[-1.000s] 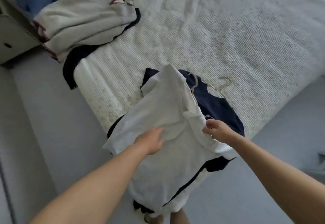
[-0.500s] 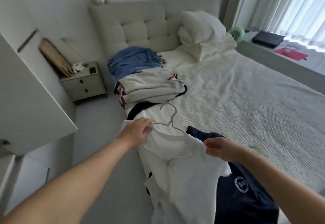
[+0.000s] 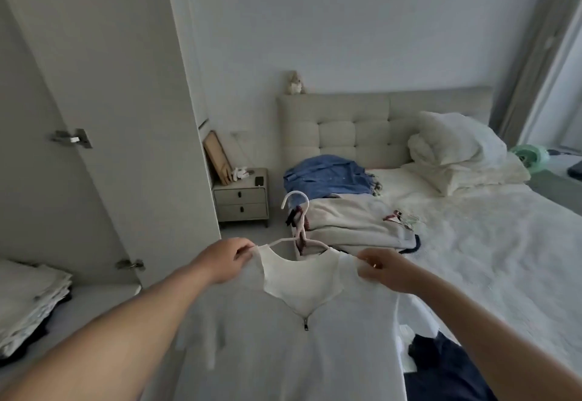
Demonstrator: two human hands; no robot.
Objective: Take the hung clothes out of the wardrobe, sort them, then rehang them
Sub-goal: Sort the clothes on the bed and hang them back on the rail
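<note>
Head view, white top (image 3: 283,347) on hanger (image 3: 297,224), shoulders pinched by left hand (image 3: 225,260) and right hand (image 3: 382,270)

No text, label, brand or number is showing legibly anywhere. The dark navy garment (image 3: 447,366) lying at five o'clock is perhaps carrying a print, but it is turning no readable mark toward the camera.
</note>
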